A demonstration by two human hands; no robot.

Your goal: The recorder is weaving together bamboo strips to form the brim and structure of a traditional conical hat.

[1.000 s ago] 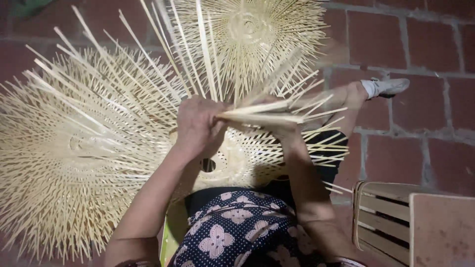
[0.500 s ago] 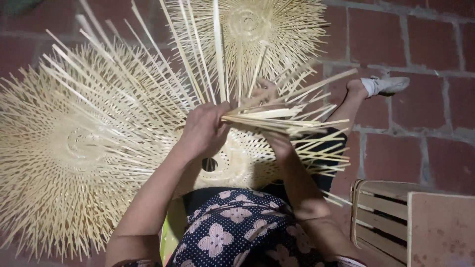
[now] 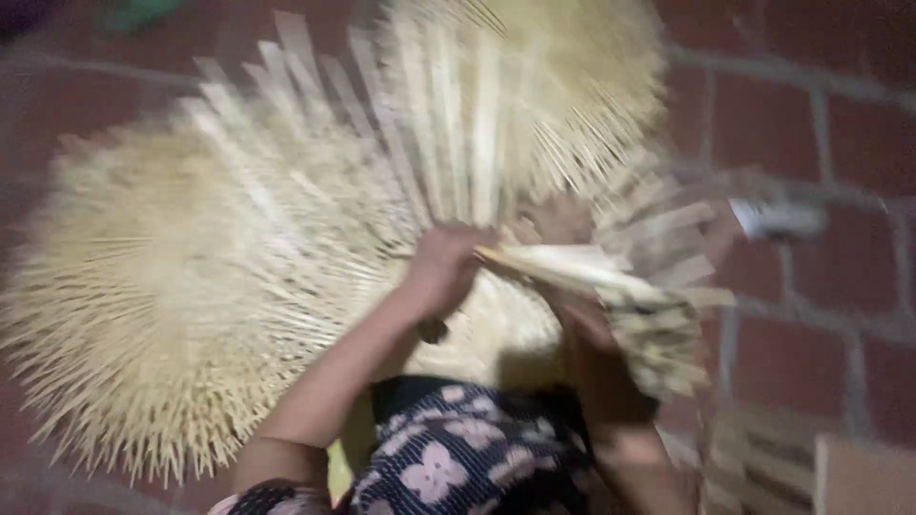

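- At centre, over the lap: left hand (image 3: 441, 267) closed on a bundle of bamboo strips (image 3: 582, 272), gripping its near end.
- Right hand (image 3: 584, 319) under the bundle, partly hidden and blurred; cannot tell whether closed or open.
- Bundle slanting right and down, above a pale woven piece (image 3: 496, 329).
- Big splayed mat (image 3: 181, 286) on the left, second mat (image 3: 534, 86) behind, both on brick floor (image 3: 830, 305).
- Wooden crate (image 3: 763, 463) at lower right.

Dark floral-print garment (image 3: 448, 458), pale flowers, bare forearms.
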